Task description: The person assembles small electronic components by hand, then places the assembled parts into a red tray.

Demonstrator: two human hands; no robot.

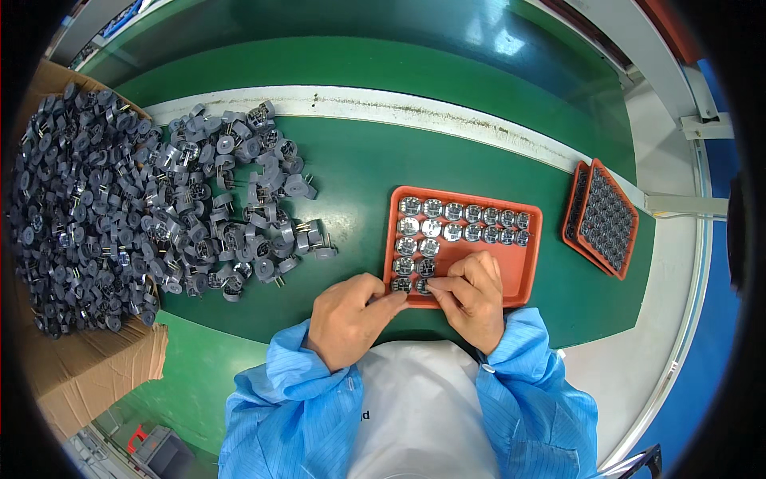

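Note:
A shallow orange-red tray (520,267) lies on the green table in front of me, with small round parts standing in rows along its far and left sides. These parts show dark and silvery faces upward. My right hand (475,299) reaches over the tray's near side, its thumb and forefinger pinched on a round part (424,285) in the nearest row. My left hand (349,318) is at the tray's near left corner. Its closed fingertips touch the rim beside the corner round part (400,284); whether they grip anything is hidden.
A large heap of loose grey round parts (191,191) with metal pins spills from a cardboard box (112,359) on the left. Two stacked, tilted orange-red trays (626,259), the upper filled with parts, sit at the right. A white ledge (383,102) crosses behind the table.

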